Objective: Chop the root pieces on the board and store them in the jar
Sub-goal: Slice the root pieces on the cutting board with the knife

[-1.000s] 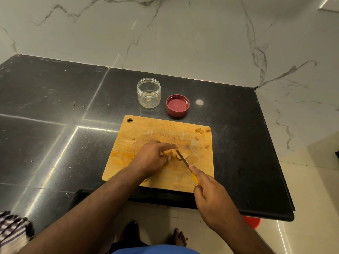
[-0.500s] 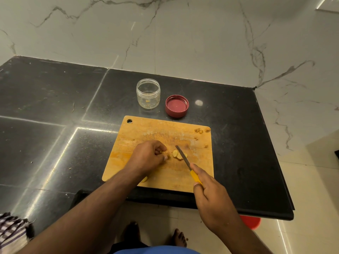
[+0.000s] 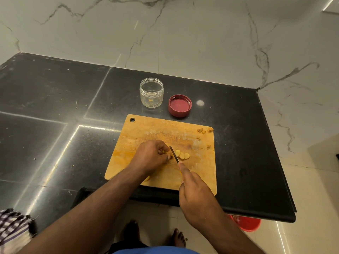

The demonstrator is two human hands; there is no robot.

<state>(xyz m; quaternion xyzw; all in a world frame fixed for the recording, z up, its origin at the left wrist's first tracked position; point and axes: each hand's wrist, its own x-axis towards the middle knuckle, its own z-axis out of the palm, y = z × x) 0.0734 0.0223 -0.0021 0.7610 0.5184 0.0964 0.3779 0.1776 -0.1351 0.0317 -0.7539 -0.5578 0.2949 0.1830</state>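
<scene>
A wooden chopping board (image 3: 146, 129) lies at the counter's front edge. My left hand (image 3: 152, 158) pinches a yellow root piece (image 3: 167, 154), mostly hidden under its fingers. My right hand (image 3: 196, 197) grips a small knife (image 3: 173, 154) with a yellow handle, forefinger along the back; the blade stands against the root, just right of my left fingertips. Three cut slices (image 3: 182, 155) lie to the right of the blade. Another root bit (image 3: 147, 178) peeks out beneath my left wrist. The clear jar (image 3: 151, 92) stands open behind the board, a few bits at its bottom.
The jar's red lid (image 3: 180, 105) lies upside down to the right of the jar. Brown scraps (image 3: 202, 131) sit at the board's far right corner. The black counter (image 3: 55, 107) ends near the board's right. A red bucket (image 3: 246, 224) stands on the floor below.
My left hand has slid back along the root and the knife has followed it leftwards, leaving more cut slices lying to the right of the blade.
</scene>
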